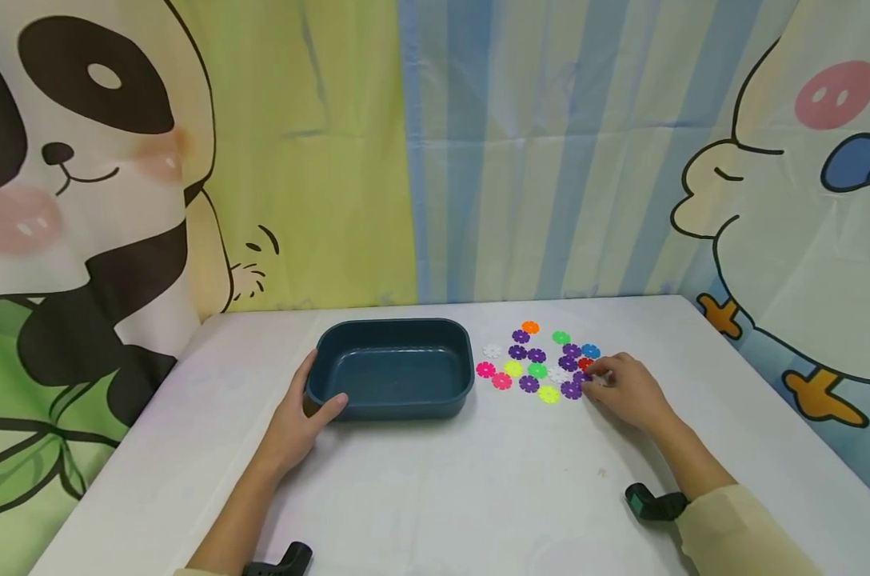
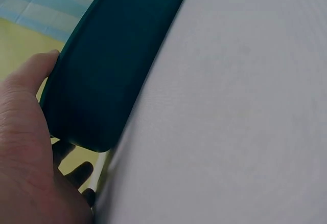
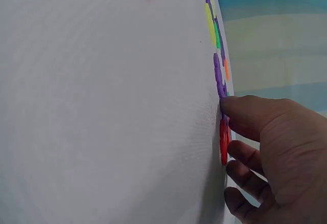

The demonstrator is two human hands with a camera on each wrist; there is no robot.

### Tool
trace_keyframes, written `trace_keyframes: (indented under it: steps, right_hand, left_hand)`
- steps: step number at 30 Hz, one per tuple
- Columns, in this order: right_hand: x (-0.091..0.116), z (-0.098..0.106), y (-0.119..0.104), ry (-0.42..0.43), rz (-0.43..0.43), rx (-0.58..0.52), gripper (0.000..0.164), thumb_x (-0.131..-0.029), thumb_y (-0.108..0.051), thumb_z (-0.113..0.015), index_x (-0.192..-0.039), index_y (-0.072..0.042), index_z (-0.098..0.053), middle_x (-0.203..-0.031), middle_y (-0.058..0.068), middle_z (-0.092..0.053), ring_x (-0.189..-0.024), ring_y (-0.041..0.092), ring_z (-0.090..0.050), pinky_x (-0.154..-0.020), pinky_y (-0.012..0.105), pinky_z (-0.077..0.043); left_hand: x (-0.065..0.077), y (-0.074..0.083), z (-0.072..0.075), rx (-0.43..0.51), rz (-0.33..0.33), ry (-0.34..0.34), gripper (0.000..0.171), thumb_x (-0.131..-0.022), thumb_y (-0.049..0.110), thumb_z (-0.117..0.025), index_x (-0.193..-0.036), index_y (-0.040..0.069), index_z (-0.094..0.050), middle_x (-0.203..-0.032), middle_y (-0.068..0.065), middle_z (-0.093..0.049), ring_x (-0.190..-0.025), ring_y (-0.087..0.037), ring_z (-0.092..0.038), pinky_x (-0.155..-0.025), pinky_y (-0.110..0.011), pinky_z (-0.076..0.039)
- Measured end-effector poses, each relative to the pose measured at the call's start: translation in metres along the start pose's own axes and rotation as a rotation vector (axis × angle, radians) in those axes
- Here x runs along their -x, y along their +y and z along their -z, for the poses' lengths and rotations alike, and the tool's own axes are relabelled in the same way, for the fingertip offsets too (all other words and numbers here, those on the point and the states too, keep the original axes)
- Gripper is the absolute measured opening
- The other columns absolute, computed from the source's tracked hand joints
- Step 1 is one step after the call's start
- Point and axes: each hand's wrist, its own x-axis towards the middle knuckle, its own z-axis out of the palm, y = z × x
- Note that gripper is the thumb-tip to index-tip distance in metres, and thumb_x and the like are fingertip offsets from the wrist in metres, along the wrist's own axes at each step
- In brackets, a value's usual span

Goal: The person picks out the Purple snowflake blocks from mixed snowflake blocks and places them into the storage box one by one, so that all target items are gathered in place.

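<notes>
A dark blue rectangular basin (image 1: 392, 410) stands on the white table. My left hand (image 1: 296, 416) holds its left end, thumb over the near rim and fingers round the far corner; in the left wrist view, the thumb (image 2: 43, 68) lies along the basin's wall (image 2: 102, 81). To the right lie several small notched, flower-shaped discs in purple, pink, yellow, green, white, orange and blue. At their right edge my right hand (image 1: 625, 390) pinches a purple disc (image 1: 581, 377) between thumb and forefinger. A red disc (image 3: 224, 142) sits right beside those fingertips.
The white table (image 1: 435, 496) ends against a patterned curtain (image 1: 514, 160) at the back. Panda and white animal drawings cover the side cloths. Each wrist wears a black device, such as the one (image 1: 654, 504) on the right.
</notes>
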Motion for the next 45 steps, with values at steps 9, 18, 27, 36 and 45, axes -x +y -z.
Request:
trace_keyframes:
  steps: [9, 18, 27, 36, 45]
  right_hand:
    - [-0.002, 0.002, -0.004, -0.007, 0.01, 0.021, 0.034, -0.093, -0.022, -0.076, -0.118, 0.0, -0.071, -0.113, 0.023, -0.062, -0.099, 0.035, -0.058, -0.087, 0.054, -0.053]
    - [-0.002, 0.001, -0.004, -0.01, -0.001, 0.012, 0.033, -0.093, -0.023, -0.076, -0.118, -0.001, -0.072, -0.113, 0.022, -0.063, -0.101, 0.036, -0.058, -0.089, 0.055, -0.054]
    - [-0.004, 0.002, -0.005, -0.024, -0.007, 0.016, 0.033, -0.094, -0.023, -0.075, -0.118, -0.001, -0.073, -0.113, 0.023, -0.062, -0.099, 0.035, -0.057, -0.087, 0.054, -0.052]
    - [-0.008, 0.004, -0.009, -0.083, -0.076, -0.014, 0.033, -0.094, -0.02, -0.075, -0.117, 0.004, -0.069, -0.115, 0.025, -0.061, -0.1, 0.035, -0.057, -0.092, 0.053, -0.055]
    - [-0.007, 0.01, -0.011, -0.107, -0.116, 0.002, 0.041, -0.093, -0.022, -0.077, -0.118, 0.009, -0.066, -0.113, 0.026, -0.062, -0.098, 0.036, -0.059, -0.091, 0.053, -0.055]
  left_hand:
    - [0.0, -0.002, 0.0, 0.023, 0.001, 0.003, 0.092, -0.099, 0.051, -0.064, -0.167, 0.035, -0.005, -0.174, -0.012, -0.014, -0.159, -0.043, -0.015, -0.121, -0.073, -0.016]
    - [0.0, -0.002, 0.0, 0.031, 0.0, 0.001, 0.092, -0.099, 0.05, -0.065, -0.167, 0.034, -0.005, -0.174, -0.011, -0.013, -0.159, -0.042, -0.014, -0.121, -0.073, -0.014]
    - [0.0, -0.002, 0.0, 0.036, 0.004, 0.001, 0.092, -0.099, 0.05, -0.065, -0.167, 0.034, -0.006, -0.174, -0.011, -0.014, -0.159, -0.042, -0.014, -0.121, -0.073, -0.015]
    - [-0.001, -0.003, 0.0, 0.027, 0.004, 0.006, 0.091, -0.099, 0.05, -0.065, -0.167, 0.035, -0.006, -0.174, -0.011, -0.014, -0.159, -0.042, -0.016, -0.121, -0.073, -0.015]
    - [-0.001, -0.002, -0.001, 0.025, 0.007, 0.009, 0.091, -0.098, 0.05, -0.065, -0.167, 0.035, -0.007, -0.174, -0.011, -0.014, -0.159, -0.043, -0.015, -0.121, -0.073, -0.015]
